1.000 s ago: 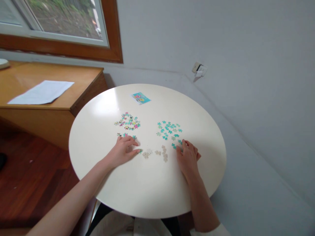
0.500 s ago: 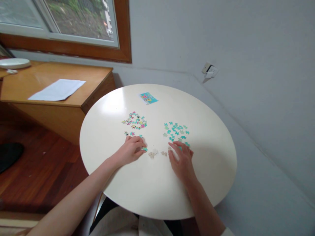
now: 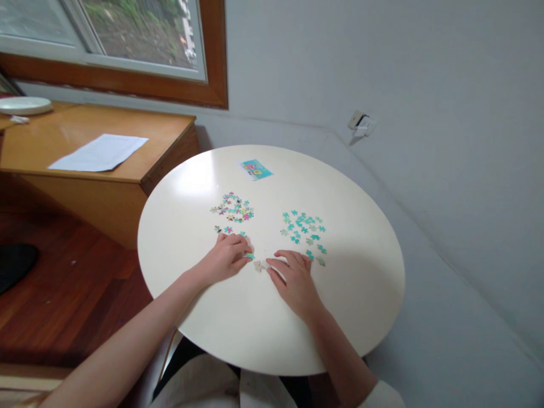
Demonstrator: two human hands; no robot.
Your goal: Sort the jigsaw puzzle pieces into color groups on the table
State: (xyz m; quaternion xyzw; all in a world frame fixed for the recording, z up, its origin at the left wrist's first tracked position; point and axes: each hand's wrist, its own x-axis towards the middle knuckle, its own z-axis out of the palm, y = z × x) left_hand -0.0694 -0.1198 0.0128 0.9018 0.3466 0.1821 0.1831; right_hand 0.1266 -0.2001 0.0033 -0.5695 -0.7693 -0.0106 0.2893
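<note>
My left hand point(image 3: 227, 256) rests at the left-centre of the table, fingers curled and closed around a teal puzzle piece point(image 3: 250, 256) that shows at the fingertips. To its right, my right hand point(image 3: 293, 277) is low over the tabletop with thumb and fingers apart. Its tips are beside a few pale, face-down puzzle pieces point(image 3: 258, 266) lying between the hands. Whatever lies under the right palm is hidden. Beyond my left hand is a cluster of multicoloured puzzle pieces point(image 3: 238, 209). A group of mostly teal puzzle pieces point(image 3: 304, 224) spreads beyond my right hand.
The round white table point(image 3: 361, 272) carries a small picture card point(image 3: 256, 169) near its far edge. At the left stands a wooden desk point(image 3: 165, 127) with a sheet of paper point(image 3: 100, 152) and a round white object point(image 3: 25, 105). A wall outlet point(image 3: 361, 123) is at the right.
My right hand has moved left, closer to my left hand and the pale pieces. Teal pieces it covered before now show. My left hand has barely moved.
</note>
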